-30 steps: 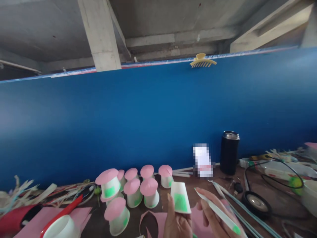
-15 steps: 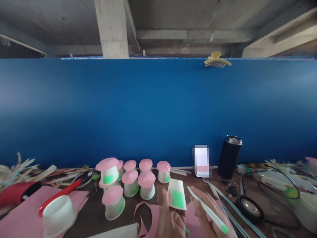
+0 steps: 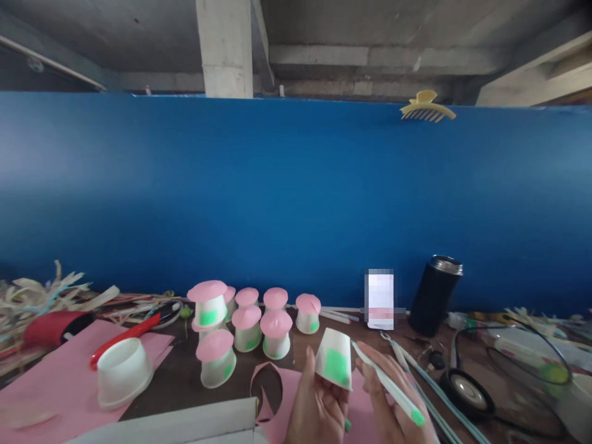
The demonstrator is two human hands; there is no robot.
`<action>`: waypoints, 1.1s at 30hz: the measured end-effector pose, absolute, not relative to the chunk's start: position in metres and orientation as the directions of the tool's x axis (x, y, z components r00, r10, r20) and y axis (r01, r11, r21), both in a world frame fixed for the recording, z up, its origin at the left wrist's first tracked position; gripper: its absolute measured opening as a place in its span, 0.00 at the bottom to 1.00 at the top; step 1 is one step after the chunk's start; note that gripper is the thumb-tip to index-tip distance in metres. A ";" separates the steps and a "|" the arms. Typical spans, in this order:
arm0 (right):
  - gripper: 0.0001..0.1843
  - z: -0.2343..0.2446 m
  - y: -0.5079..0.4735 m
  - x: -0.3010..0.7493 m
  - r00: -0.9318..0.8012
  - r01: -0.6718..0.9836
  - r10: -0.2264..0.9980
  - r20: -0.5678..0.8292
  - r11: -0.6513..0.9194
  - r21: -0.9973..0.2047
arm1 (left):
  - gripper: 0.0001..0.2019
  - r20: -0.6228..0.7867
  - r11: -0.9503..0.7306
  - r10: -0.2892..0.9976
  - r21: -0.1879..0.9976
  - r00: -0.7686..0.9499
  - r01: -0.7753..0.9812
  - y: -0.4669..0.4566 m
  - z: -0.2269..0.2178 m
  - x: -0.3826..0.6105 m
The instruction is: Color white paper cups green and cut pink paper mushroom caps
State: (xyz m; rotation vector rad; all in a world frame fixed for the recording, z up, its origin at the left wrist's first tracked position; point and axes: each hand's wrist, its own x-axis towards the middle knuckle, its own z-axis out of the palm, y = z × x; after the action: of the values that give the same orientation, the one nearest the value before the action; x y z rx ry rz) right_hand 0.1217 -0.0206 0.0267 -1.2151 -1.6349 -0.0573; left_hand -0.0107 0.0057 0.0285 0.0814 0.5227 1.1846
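My left hand (image 3: 317, 404) holds a small white paper cup (image 3: 333, 359) upside down, with a green patch coloured on its side. My right hand (image 3: 393, 401) grips a white marker with a green end (image 3: 387, 383), its tip touching the cup's right edge. Behind them stand several white cups with pink caps and green patches (image 3: 245, 324) in a cluster on the brown table. Pink paper with a cut-out hole (image 3: 272, 388) lies under my hands.
A plain white cup (image 3: 123, 373) sits upside down on a pink sheet (image 3: 55, 382) at left, beside red scissors (image 3: 124, 336). A black flask (image 3: 432, 296) and cables (image 3: 504, 345) lie at right. A blue board (image 3: 296, 197) backs the table; a yellow hair claw (image 3: 426, 106) clips its top edge.
The view has tilted down and shifted, so more of the table shows. The cup in my left hand has tilted slightly to the right, and the marker tip has come up against it.
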 end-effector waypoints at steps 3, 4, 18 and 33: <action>0.17 0.029 -0.022 0.121 0.077 0.733 0.672 0.736 0.462 -0.499 | 0.13 -0.375 0.396 0.882 0.256 0.287 -0.882 0.006 0.025 -0.009; 0.17 0.029 -0.023 0.121 0.082 0.738 0.676 0.733 0.453 -0.500 | 0.14 -0.378 0.401 0.877 0.231 0.298 -0.887 0.007 0.024 -0.009; 0.15 0.022 -0.023 0.125 0.025 0.809 0.657 0.753 0.429 -0.401 | 0.14 -0.483 0.384 0.842 0.222 0.242 -0.896 0.009 0.019 -0.006; 0.14 0.018 -0.020 0.129 0.020 0.820 0.678 0.735 0.409 -0.401 | 0.03 -0.487 0.415 0.827 0.193 0.280 -0.889 0.006 0.026 -0.006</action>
State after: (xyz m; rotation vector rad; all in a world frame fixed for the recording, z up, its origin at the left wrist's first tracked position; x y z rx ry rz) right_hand 0.1290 -0.0201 0.0183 -1.3190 -1.7054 -0.1844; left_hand -0.0064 0.0062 0.0262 -0.1247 0.5710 1.1543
